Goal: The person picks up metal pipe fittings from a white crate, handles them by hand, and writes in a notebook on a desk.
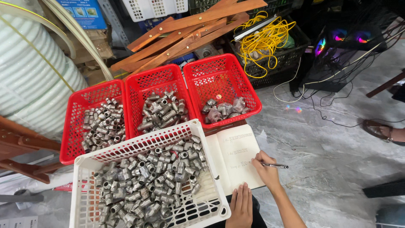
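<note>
Writing in hand: pen (275,165) pinched between the fingers of the right hand (265,168), tip down near the right edge of the open notebook (236,158), a few handwritten lines already on the page. Left hand (241,207) laid flat with fingers together on the lower edge of the same notebook, pinning it, gripping nothing. Notebook lying on the floor (333,156), just right of the white basket (84,198) and touching its side. By the look of it, a line being entered beside sorted parts; next stroke calls for a steady page and a little room left at the right margin.

Outward to the containers. White basket nearest, heaped almost full with grey metal pipe fittings (152,181), mixed shapes. Behind it, three red baskets side by side: left red basket (69,139) holding short straight fittings, middle red basket (139,86) holding longer and angled ones, right red basket (249,90) holding only a small cluster, some seemingly in clear bags. Beyond these, reddish wooden slats (190,29) leaning over a dark crate (291,59) with a tangle of yellow cable (263,38). At far left, a large pale ribbed coil (29,71). At far right, another person's sandalled foot (379,128).
</note>
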